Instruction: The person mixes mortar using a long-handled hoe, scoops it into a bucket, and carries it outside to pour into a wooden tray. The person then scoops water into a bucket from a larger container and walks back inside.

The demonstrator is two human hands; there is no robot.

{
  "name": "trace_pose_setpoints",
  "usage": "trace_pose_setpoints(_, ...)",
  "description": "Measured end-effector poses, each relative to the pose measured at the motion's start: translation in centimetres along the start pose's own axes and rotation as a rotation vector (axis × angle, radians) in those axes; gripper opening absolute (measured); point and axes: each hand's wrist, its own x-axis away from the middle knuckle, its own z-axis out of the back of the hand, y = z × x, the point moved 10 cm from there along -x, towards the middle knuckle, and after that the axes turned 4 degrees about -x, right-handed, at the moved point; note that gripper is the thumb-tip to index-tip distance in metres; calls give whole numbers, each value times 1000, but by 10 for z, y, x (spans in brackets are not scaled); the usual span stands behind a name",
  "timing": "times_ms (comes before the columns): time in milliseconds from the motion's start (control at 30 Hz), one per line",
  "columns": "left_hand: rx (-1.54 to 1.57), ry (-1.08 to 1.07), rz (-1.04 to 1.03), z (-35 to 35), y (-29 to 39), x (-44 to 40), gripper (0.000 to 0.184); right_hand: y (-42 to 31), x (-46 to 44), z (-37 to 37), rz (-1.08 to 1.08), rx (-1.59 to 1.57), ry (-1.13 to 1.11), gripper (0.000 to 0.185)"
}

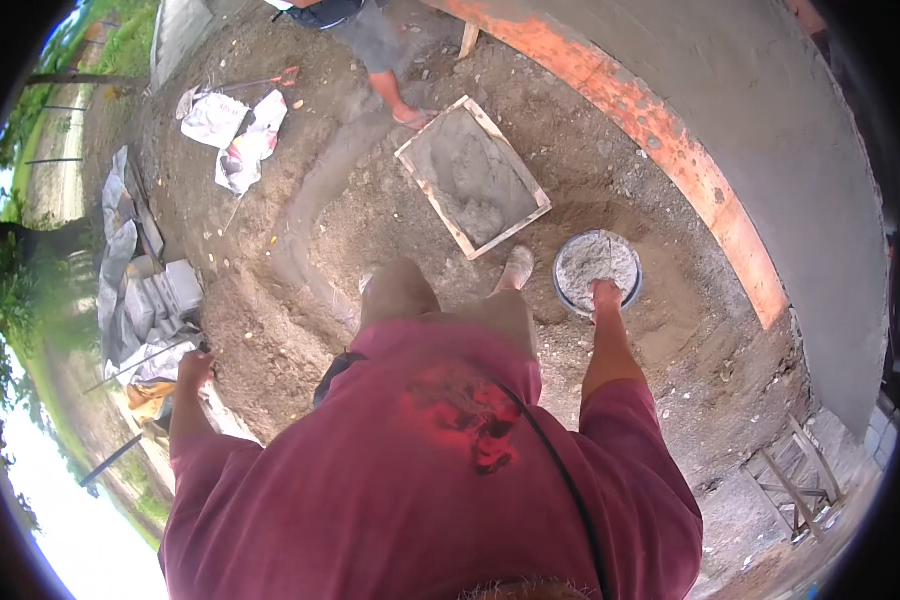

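My right hand (605,294) is at the near rim of a round bucket (558,284) filled with a pale grey, lumpy material (595,258); its fingers are too small and partly hidden to make out a grip. Out to the left, my left hand (196,366) is closed around something dark and thin, which I cannot make out clearly. Ahead of my feet, a wooden-framed mixing box (436,199) holds wet grey mortar (480,170). The bucket stands on the dirt to the right of this box.
Another person (382,60) stands beyond the box, one foot near its corner. White sacks (245,150) and a shovel-like tool lie at the upper left. Grey sheets and blocks (155,295) are piled left. A curved plastered wall (770,130) borders the right, with scrap wood (798,485) below.
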Motion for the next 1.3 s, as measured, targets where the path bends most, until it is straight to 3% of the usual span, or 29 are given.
trace_pose_setpoints(33, -10, -9, -27, -2, 14, -14, 28, -31, 17, -14, 31, 99, 5, 14)
trace_pose_setpoints(100, -245, 45, -434, -21, 40, -96, 27, -54, 16, -56, 94, 194, 5, 19)
trace_pose_setpoints(167, -294, -5, -478, -44, 94, -147, 29, -62, 18, -94, 165, 181, 3, 23)
trace_pose_setpoints(200, -234, -85, -357, -58, 149, -150, 30, -87, 50, -114, 196, 184, 4, 24)
trace_pose_setpoints(267, -301, -102, -626, -109, 234, -192, 32, -106, 91, -147, 181, 179, -91, 24)
trace_pose_setpoints(300, -321, -91, -700, -139, 269, -214, 36, -134, 116, -161, 203, 139, -145, 11)
trace_pose_setpoints(333, -257, -195, -683, -149, 311, -196, 40, -145, 158, -171, 195, 107, -214, 3)
trace_pose_setpoints(400, -120, -340, -744, -208, 368, -210, 44, -180, 222, -180, 123, -26, -319, 9)
trace_pose_setpoints(433, 212, -621, -709, -268, 388, -229, 46, -208, 248, -179, 103, -61, -358, 9)
trace_pose_setpoints(467, 404, -786, -611, -276, 420, -190, 49, -225, 275, -173, 62, -98, -392, 11)
trace_pose_setpoints(533, 493, -1135, -596, -330, 474, -139, 65, -250, 298, -165, -14, -147, -430, 16)
trace_pose_setpoints(633, 1183, -1727, -463, -327, 545, -24, 74, -267, 303, -175, -111, -275, -506, 20)
trace_pose_setpoints(700, 1526, -1949, -335, -331, 570, -6, 75, -268, 292, -196, -90, -230, -520, 23)
trace_pose_setpoints(900, 1870, -1839, -176, -422, 596, -94, 78, -248, 186, -302, 137, 142, -606, 35)
trace_pose_setpoints(1133, 1753, -1539, -132, -545, 662, -239, 82, -190, -4, -407, 365, 423, -479, 42)
trace_pose_setpoints(1200, 1684, -1445, -98, -581, 669, -267, 86, -165, -55, -424, 315, 440, -472, 43)
trace_pose_setpoints(1300, 1634, -1261, -18, -579, 694, -273, 86, -152, -124, -447, 329, 441, -435, 44)
